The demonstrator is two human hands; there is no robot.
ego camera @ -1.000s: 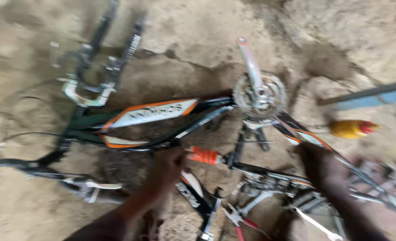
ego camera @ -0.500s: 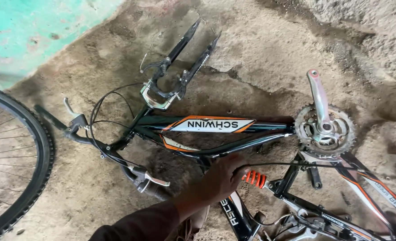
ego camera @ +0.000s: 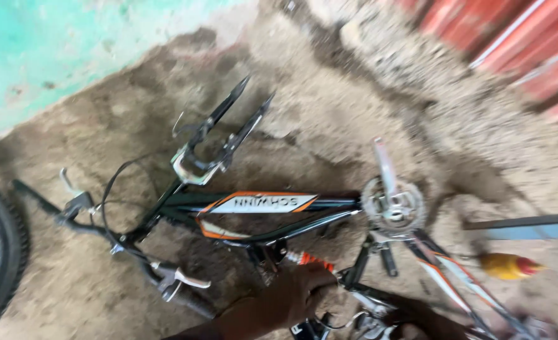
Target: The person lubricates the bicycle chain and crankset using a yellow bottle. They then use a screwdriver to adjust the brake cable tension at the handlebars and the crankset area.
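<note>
1. Lying flat on the sandy dirt ground (ego camera: 367, 94): a black bicycle frame with orange-and-white panels (ego camera: 260, 204), long axis running roughly left to right across the view, front end pointing left, rear stays trailing off to the lower right.
2. Pointing up and to the right from the frame's front end: a black front fork with a silver crown (ego camera: 219, 135), wheel-less, its two blades lying side by side.
3. Stretching from the left edge down toward the bottom, across the frame's axis: a black handlebar with silver brake levers (ego camera: 118, 242), cables looping above it.
4. Sitting at the frame's right end: a silver chainring with a crank arm (ego camera: 392, 204), the arm pointing upward.
5. Closing around the frame just beside a short orange coil spring (ego camera: 307, 259): the left hand (ego camera: 298, 296), fingers curled over dark tubing.
6. Resting low among the rear tubes near the bottom edge: the right hand (ego camera: 420, 318), blurred and partly cut off; grip impossible to tell.
7. Hands staying apart, left one nearer the frame's middle.
8. Curving along the left edge: a black knobbly tyre (ego camera: 5, 264).
9. Lying right of the rear stays: a yellow tool handle with a red tip (ego camera: 508, 266), below a grey flat bar (ego camera: 524, 226).
</note>
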